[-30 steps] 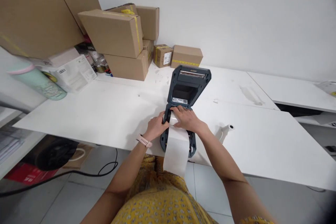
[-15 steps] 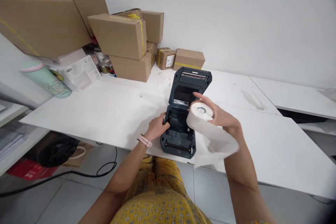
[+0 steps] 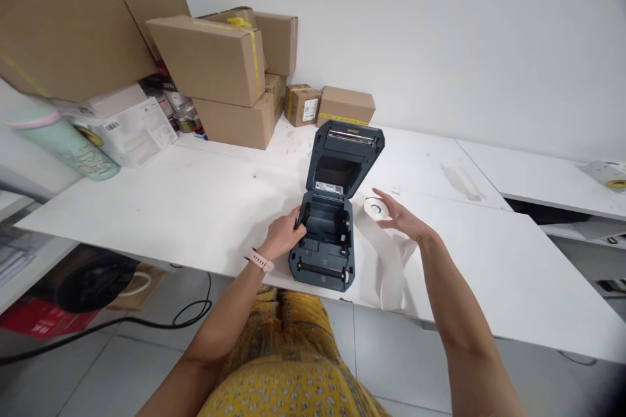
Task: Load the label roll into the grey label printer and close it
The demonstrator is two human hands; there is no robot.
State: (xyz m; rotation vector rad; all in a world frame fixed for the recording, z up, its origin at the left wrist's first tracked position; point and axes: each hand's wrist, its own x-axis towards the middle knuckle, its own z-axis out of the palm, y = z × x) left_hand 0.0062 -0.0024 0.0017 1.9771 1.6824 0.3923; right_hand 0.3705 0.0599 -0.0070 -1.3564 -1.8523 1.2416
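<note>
Fingers of a worker's right hand (image 3: 403, 218) stand parted in a loose curve around a white paper roll (image 3: 372, 205), index raised at its far side and thumb near its close side; whether the thumb presses the roll cannot be told. The roll sits just right of an open, dark blue-grey printer (image 3: 323, 249), its core facing up, a loose paper strip (image 3: 388, 267) running toward the front of the white table (image 3: 195, 205).

At the printer's left edge, the left hand (image 3: 282, 234) is closed on the base, thumb hooked over the rim, a pale pink band (image 3: 259, 259) at the wrist. The printer's lid (image 3: 346, 159) tilts back, upright.

Behind, two small cartons (image 3: 346, 106) sit near the wall, beside stacked cardboard boxes (image 3: 200, 58). Farther left, a mint-green tumbler (image 3: 78, 150) leans at a slant beside a white box (image 3: 134, 133).
</note>
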